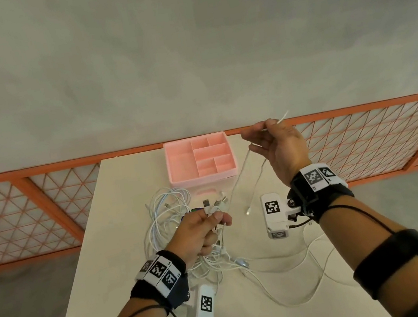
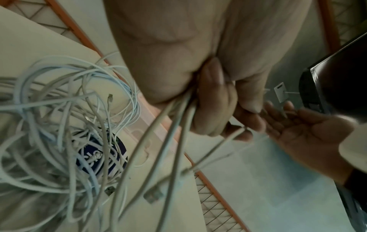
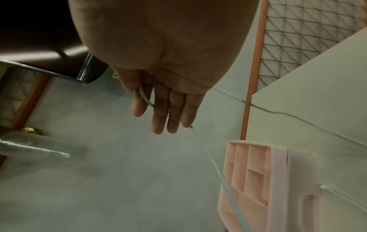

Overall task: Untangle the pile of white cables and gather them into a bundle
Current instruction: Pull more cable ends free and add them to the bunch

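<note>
A tangled pile of white cables (image 1: 168, 220) lies mid-table, seen close in the left wrist view as cables (image 2: 69, 117). My left hand (image 1: 205, 228) grips a bunch of cable ends just above the pile, with USB plugs (image 1: 217, 204) sticking out past the thumb. The strands (image 2: 174, 125) run from that fist (image 2: 208, 102) down to the pile. My right hand (image 1: 277, 144) is raised at the right, beside the tray. It holds one thin white cable (image 1: 243, 169) threaded between nearly straight fingers (image 3: 164, 106). That cable's small connector (image 1: 248, 211) dangles just above the table.
A pink compartment tray (image 1: 176, 169) stands at the table's far edge, just behind the pile. More slack white cable (image 1: 309, 299) loops over the table's near right part. A dark blue round label (image 2: 101, 155) lies under the pile. An orange mesh fence (image 1: 365, 140) runs behind the table.
</note>
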